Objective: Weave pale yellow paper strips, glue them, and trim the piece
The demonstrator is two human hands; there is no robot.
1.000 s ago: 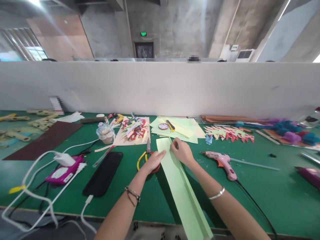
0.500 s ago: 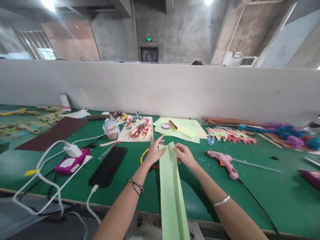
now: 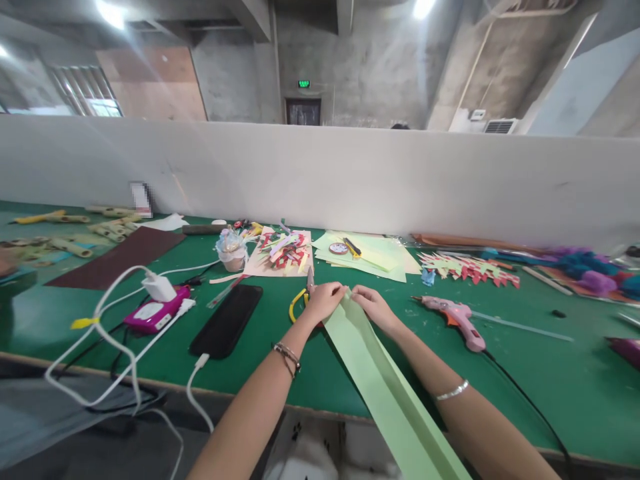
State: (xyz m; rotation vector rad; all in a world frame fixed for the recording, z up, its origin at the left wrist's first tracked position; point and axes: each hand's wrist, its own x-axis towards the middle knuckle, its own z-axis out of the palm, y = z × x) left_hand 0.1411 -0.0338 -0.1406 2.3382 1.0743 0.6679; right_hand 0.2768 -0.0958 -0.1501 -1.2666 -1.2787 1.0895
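Observation:
A long strip of light green paper (image 3: 373,373) with a lengthwise fold runs from my hands down past the table's near edge. Its far end is pinched in both hands, close together. My left hand (image 3: 326,303) is closed on the top left corner. On the right edge of the same end, my right hand (image 3: 374,308) is closed with thumb and fingers together. Scissors (image 3: 299,301) with yellow handles lie just left of and partly behind my left hand. A pink glue gun (image 3: 455,319) rests to the right of my right hand.
A black phone (image 3: 227,321) and a magenta power strip (image 3: 159,310) with looping white cables lie to the left. Behind my hands are paper scraps (image 3: 287,250), green sheets with a utility knife (image 3: 353,248), and a jagged red-and-green paper pile (image 3: 467,268). A white partition (image 3: 320,177) closes the back.
My left hand has gone from spread fingers to gripping the paper's end. The strip has swung so its near part slants right. The view has shifted slightly.

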